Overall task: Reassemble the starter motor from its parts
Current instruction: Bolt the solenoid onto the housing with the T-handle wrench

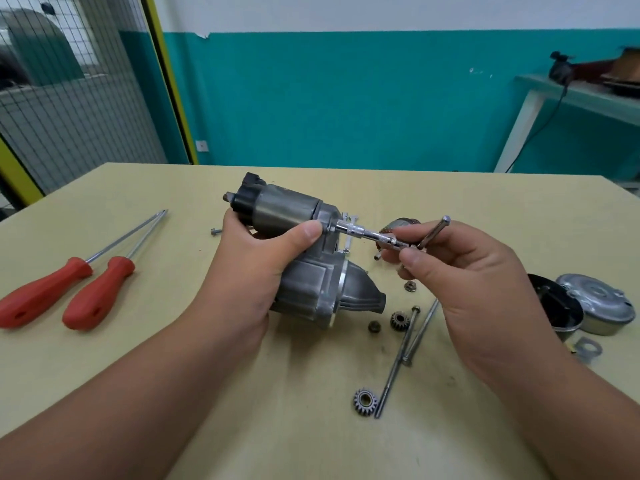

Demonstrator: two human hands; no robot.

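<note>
The left hand [251, 271] curls round the grey cast-metal starter motor [304, 289], holding it over the pale yellow tabletop [450, 188]. The right hand [467, 271] pinches a chrome T-handle socket wrench [367, 233], its tip on the motor's flange beside the left thumb.

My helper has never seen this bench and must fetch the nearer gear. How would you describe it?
On the table, find the two long bolts right of the motor. The gear lies just left of the longer one's near tip. The other gear sits farther back, beside a nut.
</note>
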